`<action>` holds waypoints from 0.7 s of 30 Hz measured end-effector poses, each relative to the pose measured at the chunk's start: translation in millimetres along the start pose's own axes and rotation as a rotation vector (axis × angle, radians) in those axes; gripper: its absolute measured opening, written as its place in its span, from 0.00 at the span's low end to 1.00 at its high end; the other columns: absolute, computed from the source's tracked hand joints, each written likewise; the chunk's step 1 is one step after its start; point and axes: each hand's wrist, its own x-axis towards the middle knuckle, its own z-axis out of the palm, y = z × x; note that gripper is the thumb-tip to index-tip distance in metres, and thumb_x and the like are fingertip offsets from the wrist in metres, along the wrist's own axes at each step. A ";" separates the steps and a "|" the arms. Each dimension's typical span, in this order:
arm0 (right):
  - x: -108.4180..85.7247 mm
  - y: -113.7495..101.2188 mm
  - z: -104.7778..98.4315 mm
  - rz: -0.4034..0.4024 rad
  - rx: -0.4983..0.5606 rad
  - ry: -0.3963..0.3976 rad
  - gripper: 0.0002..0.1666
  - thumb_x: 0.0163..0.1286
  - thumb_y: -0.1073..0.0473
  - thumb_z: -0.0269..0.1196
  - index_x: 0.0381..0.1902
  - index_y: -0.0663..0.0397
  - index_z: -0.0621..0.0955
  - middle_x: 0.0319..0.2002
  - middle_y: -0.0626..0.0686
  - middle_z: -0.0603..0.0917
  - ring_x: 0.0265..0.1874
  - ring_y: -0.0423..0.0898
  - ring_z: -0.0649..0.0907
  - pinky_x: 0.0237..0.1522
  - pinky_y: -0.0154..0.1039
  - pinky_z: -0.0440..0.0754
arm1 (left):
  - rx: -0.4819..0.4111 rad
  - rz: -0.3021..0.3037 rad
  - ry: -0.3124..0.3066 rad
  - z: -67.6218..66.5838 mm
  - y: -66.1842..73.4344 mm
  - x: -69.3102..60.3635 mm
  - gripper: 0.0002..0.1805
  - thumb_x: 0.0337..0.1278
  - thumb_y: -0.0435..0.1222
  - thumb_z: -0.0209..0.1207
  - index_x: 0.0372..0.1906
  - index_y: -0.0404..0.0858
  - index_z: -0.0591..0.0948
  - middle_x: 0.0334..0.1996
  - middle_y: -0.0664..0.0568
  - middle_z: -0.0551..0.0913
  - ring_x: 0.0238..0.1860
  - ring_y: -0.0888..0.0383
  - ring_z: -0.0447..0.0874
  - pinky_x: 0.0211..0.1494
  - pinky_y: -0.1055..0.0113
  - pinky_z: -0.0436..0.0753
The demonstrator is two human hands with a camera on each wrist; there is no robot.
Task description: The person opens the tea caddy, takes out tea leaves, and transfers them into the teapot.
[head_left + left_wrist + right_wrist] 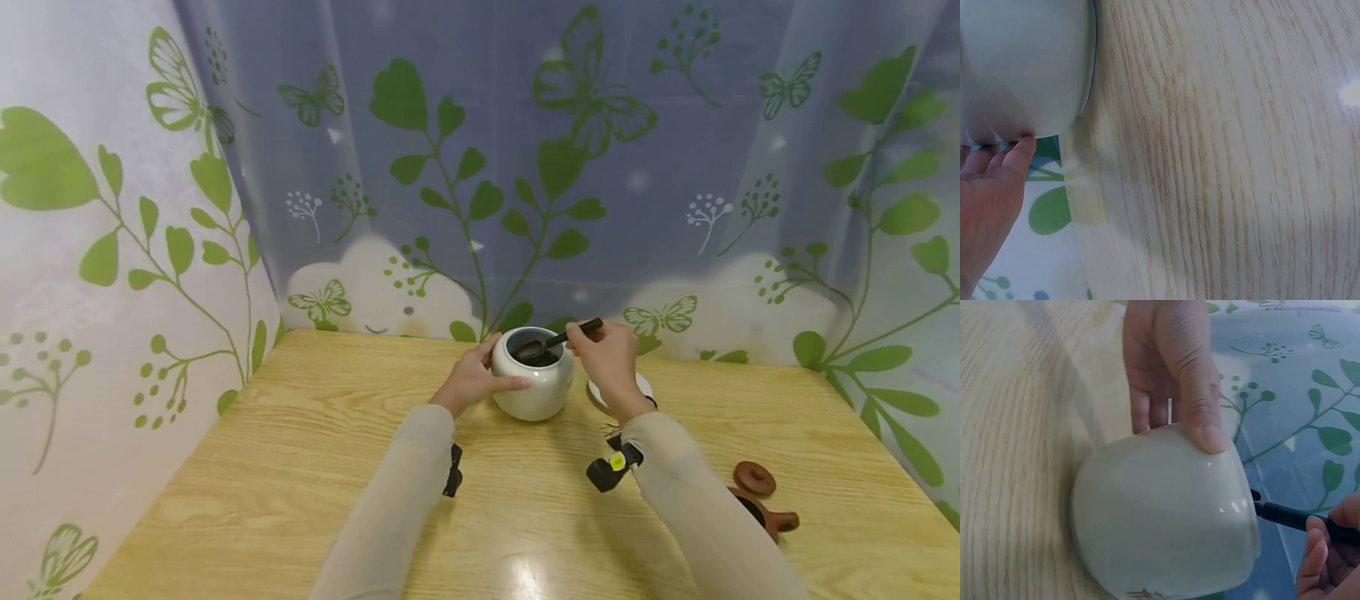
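A round white ceramic jar [534,398] stands on the table with its wide mouth uncovered. My left hand [474,378] holds it, thumb across the front and fingers on the left side; the right wrist view shows that thumb pressing near the jar's shoulder. Between thumb and fingers my right hand [609,360] pinches the handle of a black spoon [555,340]. The spoon's bowl reaches into the jar's mouth, over dark loose contents [542,360] too small to identify. In the right wrist view, the spoon's tip is hidden behind the jar's rim.
A round white lid [597,397] lies right of the jar, partly behind my right wrist. Nearer me on the right stands a brown teapot [784,522], partly covered by my sleeve, with its lid [754,477] beside it. A printed curtain [480,167] hangs behind the wooden table [300,433].
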 end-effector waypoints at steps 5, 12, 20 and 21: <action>3.7 6.3 8.2 -0.065 -0.168 -0.016 0.16 0.69 0.52 0.60 0.38 0.60 0.85 0.30 0.55 0.86 0.30 0.47 0.81 0.30 0.35 0.77 | 0.002 -0.009 -0.008 -0.5 0.3 -0.9 0.58 0.42 0.42 0.75 0.76 0.39 0.52 0.74 0.48 0.55 0.71 0.53 0.60 0.71 0.58 0.63; 4.0 16.5 16.1 -0.213 -0.339 -0.020 0.14 0.69 0.53 0.61 0.40 0.59 0.85 0.30 0.57 0.86 0.29 0.51 0.83 0.31 0.43 0.79 | 0.004 -0.015 -0.020 -1.2 -0.2 -2.1 0.57 0.44 0.44 0.74 0.76 0.41 0.51 0.75 0.50 0.54 0.72 0.52 0.59 0.71 0.56 0.63; 3.8 19.7 21.3 -0.376 -0.473 -0.097 0.12 0.67 0.57 0.63 0.36 0.62 0.84 0.25 0.56 0.84 0.24 0.49 0.81 0.27 0.44 0.78 | -0.007 -0.030 -0.039 -3.8 14.7 -12.5 0.55 0.48 0.41 0.72 0.76 0.41 0.50 0.75 0.47 0.52 0.73 0.49 0.56 0.71 0.53 0.62; 4.0 18.4 21.8 -0.375 -0.484 -0.116 0.11 0.67 0.57 0.64 0.34 0.61 0.84 0.24 0.55 0.83 0.22 0.49 0.80 0.26 0.43 0.77 | -0.008 -0.031 -0.043 -4.3 19.6 -15.8 0.54 0.49 0.40 0.71 0.76 0.40 0.50 0.75 0.46 0.52 0.73 0.48 0.56 0.71 0.53 0.62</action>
